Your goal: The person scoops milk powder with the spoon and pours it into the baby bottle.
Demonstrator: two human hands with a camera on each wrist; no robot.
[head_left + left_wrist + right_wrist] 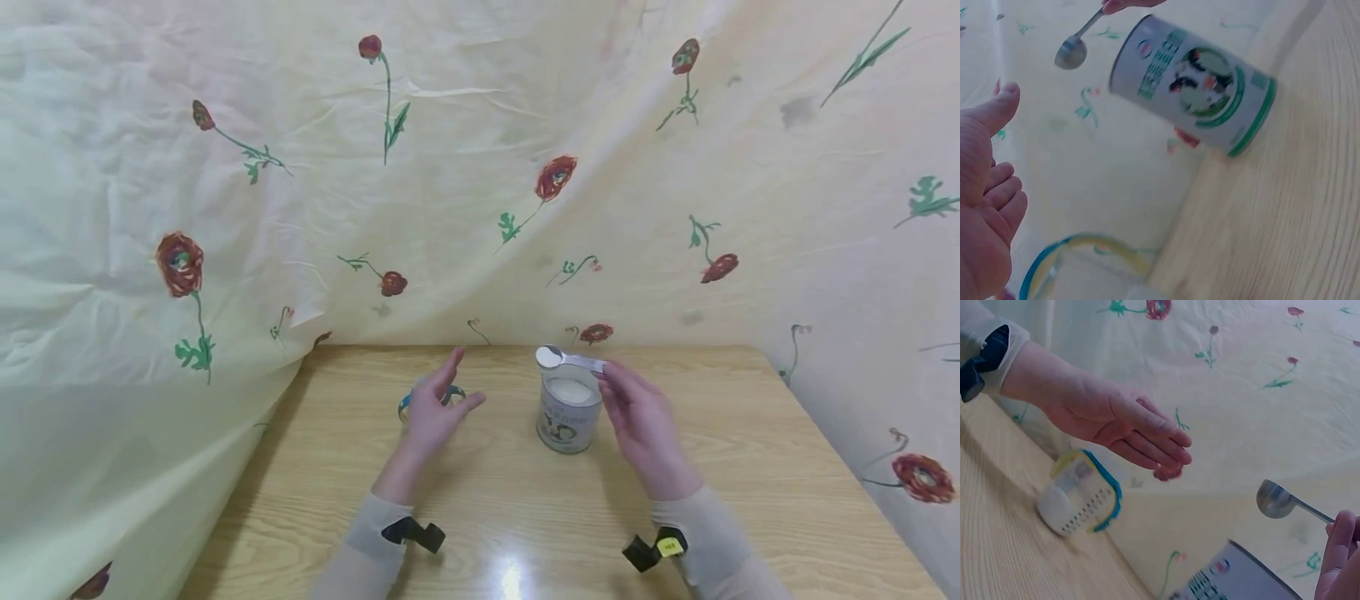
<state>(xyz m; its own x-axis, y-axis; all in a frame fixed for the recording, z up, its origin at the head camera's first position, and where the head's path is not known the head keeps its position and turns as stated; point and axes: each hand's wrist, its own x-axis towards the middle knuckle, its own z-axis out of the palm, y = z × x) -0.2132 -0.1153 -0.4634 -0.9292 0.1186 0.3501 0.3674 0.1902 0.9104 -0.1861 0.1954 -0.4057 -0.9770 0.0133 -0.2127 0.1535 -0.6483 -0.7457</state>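
Observation:
My right hand (pixel 647 429) pinches the handle of a small metal measuring spoon (pixel 588 362). The spoon's round bowl is above the far rim of an open tin (pixel 567 429), and in the head view it looks white inside. White powder (pixel 570 391) shows in the tin, which has a cow picture and a green band on its side. My left hand (pixel 433 417) holds nothing; its thumb stands apart from the fingers. Behind it, partly hidden in the head view, is a clear cup (pixel 1075 497) with printed markings and a blue and yellow rim.
Everything stands on a light wooden table (pixel 322 483). A cream cloth (pixel 465 208) with red flowers hangs behind the table and along its sides. Both wrists wear dark straps with small cameras.

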